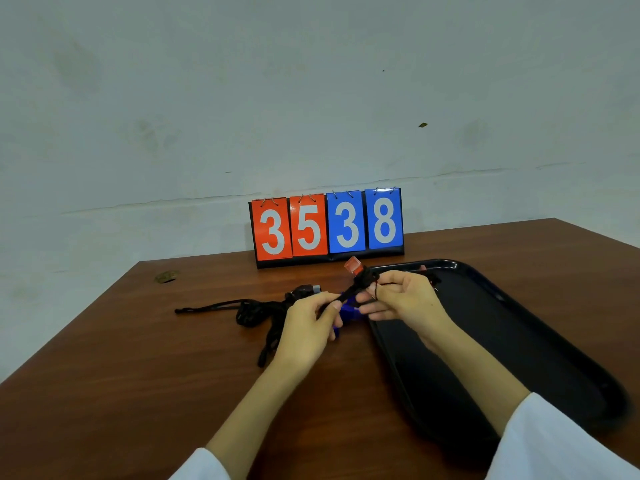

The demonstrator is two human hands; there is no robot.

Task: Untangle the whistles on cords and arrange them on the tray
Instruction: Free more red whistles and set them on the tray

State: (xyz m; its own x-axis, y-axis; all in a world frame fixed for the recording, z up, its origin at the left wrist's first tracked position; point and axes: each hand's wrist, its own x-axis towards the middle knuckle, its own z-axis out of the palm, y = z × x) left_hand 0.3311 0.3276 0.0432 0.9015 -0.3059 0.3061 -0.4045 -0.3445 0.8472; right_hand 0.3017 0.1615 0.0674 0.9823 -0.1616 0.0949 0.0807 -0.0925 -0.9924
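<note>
Just left of the tray (512, 341), the left hand (304, 327) pinches the black cord (348, 294) and the right hand (405, 299) pinches it nearer the red whistle (353, 265), so a slow, soft pull should loosen the knot (365, 277) best.

The person is wearing white: a loose left sleeve (204, 466) and right sleeve (561, 441) are ending partway along the forearms
</note>
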